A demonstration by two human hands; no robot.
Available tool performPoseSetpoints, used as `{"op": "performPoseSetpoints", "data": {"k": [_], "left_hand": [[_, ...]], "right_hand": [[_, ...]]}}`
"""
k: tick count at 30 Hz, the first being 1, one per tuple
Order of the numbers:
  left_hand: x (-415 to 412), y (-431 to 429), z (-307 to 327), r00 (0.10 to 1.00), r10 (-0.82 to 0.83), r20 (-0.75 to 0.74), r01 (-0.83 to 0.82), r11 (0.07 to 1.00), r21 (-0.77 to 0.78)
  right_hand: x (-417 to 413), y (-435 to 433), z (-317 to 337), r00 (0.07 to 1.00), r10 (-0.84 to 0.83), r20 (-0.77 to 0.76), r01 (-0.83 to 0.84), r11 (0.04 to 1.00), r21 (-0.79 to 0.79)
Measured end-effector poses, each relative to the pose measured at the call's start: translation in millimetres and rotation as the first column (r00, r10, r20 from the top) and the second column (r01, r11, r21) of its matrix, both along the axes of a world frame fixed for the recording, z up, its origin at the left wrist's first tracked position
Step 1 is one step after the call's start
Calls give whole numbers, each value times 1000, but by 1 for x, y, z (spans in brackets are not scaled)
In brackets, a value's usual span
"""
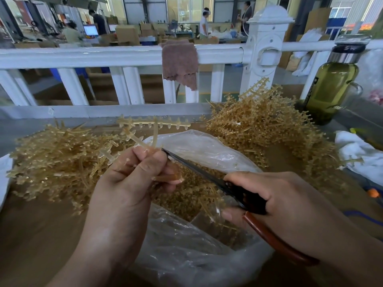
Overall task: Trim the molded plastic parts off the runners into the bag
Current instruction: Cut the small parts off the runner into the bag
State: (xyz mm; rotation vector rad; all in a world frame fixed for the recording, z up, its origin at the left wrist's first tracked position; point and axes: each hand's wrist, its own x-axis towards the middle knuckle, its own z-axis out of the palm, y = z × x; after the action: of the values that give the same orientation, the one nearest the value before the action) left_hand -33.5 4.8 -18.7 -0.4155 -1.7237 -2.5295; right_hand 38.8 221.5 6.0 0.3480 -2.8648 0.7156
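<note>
The bag [199, 146] is sitting open at the near centre of the table [31, 235], with trimmed parts [182, 201] lying in it. A left pile [51, 160] of runners is lying left of it, and a right pile [259, 125] is spreading behind it to the right. Above the bag the left hand [132, 175] is holding a runner [154, 125], with the right hand [281, 195] gripping cutters [199, 171] just right of it. A bottle [329, 88] is standing far right, a rag [356, 154] is lying nearer, and a towel [179, 61] is hanging on the railing [83, 56] behind.

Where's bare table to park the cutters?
Widest bare table lies near-left, bordered by the left runner pile and the left forearm. A smaller strip sits between the bag and the right runner pile. Centre crowded: bag, left hand, right hand on cutters.
</note>
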Motion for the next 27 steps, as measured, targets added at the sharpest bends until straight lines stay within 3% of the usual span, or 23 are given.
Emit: {"op": "performPoseSetpoints", "data": {"k": [6,27], "left_hand": [[1,2,0,997,49,-56,-53,997,-63],[-2,3,-10,991,18,-130,-24,999,-44]], "right_hand": [[0,1,0,1000,9,-3,-9,1000,-16],[1,2,2,999,26,-21,-26,999,32]]}}
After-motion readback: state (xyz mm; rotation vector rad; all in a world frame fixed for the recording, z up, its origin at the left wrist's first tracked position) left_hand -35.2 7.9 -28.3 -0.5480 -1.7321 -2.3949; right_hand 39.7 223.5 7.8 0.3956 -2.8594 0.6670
